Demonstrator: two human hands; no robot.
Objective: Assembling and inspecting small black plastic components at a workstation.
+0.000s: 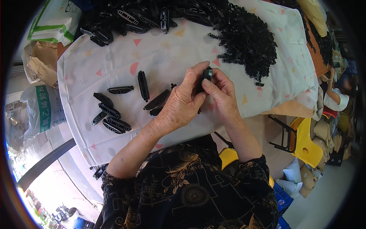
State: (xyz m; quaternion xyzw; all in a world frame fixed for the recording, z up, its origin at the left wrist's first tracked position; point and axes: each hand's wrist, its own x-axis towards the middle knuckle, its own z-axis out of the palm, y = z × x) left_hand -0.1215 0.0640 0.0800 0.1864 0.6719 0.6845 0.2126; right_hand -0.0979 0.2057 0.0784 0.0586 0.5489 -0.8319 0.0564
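Both my hands meet over the table around a small, dark, oblong plastic piece (207, 73). My left hand (180, 100) is closed on its left side, with the thumb and fingers bent around it. From the right, my right hand (222, 91) pinches the same piece between thumb and fingers. Its lower part is hidden behind my fingers. Beside my left hand lie similar long black plastic pieces, one upright in the view (143, 86) and one slanted (157, 100), partly under my wrist. Farther left, several more ribbed black pieces (116, 124) are scattered in a loose group.
A patterned white cloth (126, 57) covers the table. Small black parts form a heap (248, 42) at the far right; larger black pieces (164, 19) pile along the far edge. Bags (42, 110) stand at the left. A yellow chair (307, 143) and another person (335, 97) are at the right.
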